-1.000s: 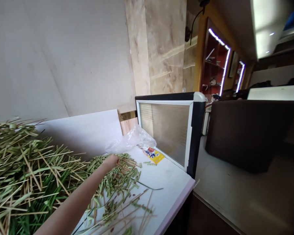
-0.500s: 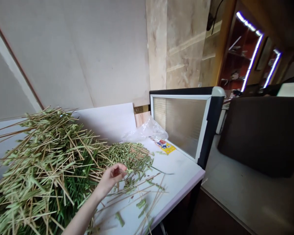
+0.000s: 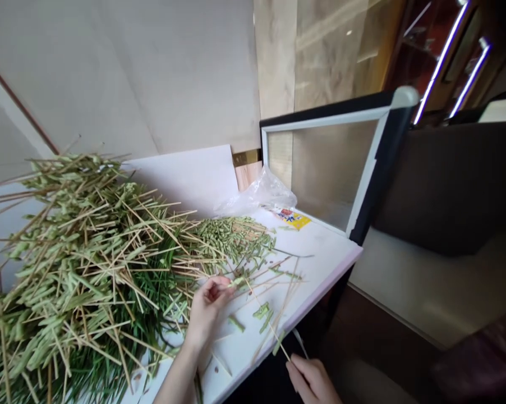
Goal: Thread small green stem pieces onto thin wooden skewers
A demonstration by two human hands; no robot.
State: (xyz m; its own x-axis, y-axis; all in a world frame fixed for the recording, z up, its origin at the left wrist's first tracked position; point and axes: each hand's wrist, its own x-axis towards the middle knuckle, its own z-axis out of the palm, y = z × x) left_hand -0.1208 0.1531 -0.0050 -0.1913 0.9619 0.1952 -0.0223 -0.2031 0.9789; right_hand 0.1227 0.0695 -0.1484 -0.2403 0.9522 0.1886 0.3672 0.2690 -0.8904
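My left hand (image 3: 211,306) is over the white table, its thumb and fingers pinching a small light-green vegetable piece (image 3: 237,281). A thin bamboo skewer (image 3: 263,311) runs from that piece down to the right; whether its tip is inside the piece is too small to tell. At the bottom edge, my right hand (image 3: 312,380) is closed around the skewer's lower end. Left of my hands rises a big heap of skewers (image 3: 88,264) bearing green pieces, with long dark-green leaves beneath. Behind my left hand lies a pile of loose cut green pieces (image 3: 231,237).
Loose skewers and a few green scraps (image 3: 261,310) lie on the white table (image 3: 320,241). Farther back are a crumpled clear plastic bag (image 3: 265,191) and a yellow packet (image 3: 297,219). A framed glass panel (image 3: 324,168) stands along the table's far right side.
My right hand has come into view at the bottom, holding the skewer's lower end. My left hand sits farther right in the picture, still pinching. The view has tilted down.
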